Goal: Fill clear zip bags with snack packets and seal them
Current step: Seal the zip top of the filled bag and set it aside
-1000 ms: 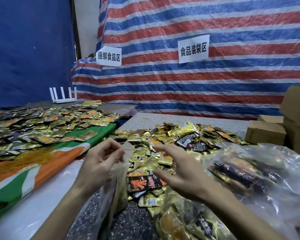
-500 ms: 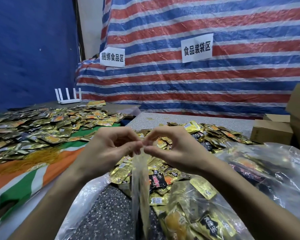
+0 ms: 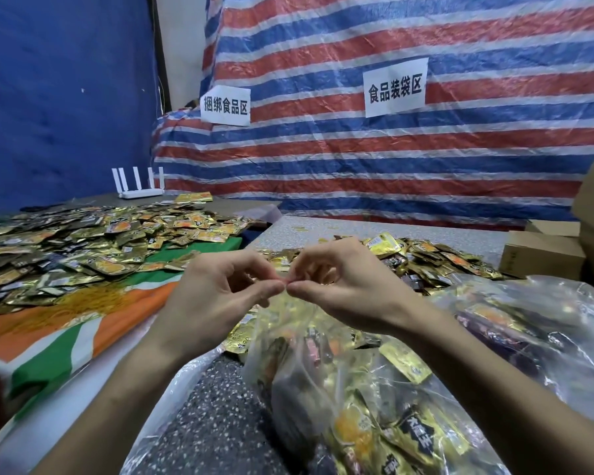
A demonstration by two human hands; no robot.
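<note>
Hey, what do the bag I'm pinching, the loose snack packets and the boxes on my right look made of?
Bag: thin clear plastic film, glossy; it crinkles and you can see through it. Snack packets: likely metallised foil laminate, with shiny gold glints. Boxes: brown cardboard, matte with flat faces; probably corrugated.

Left hand [image 3: 216, 303] and right hand [image 3: 343, 289] bare (forearms [image 3: 124, 389] too).

Bright, even indoor light; sheen on the striped tarp [image 3: 426, 159], near clear bag [image 3: 306, 378] soft (edges bend outward).
</note>
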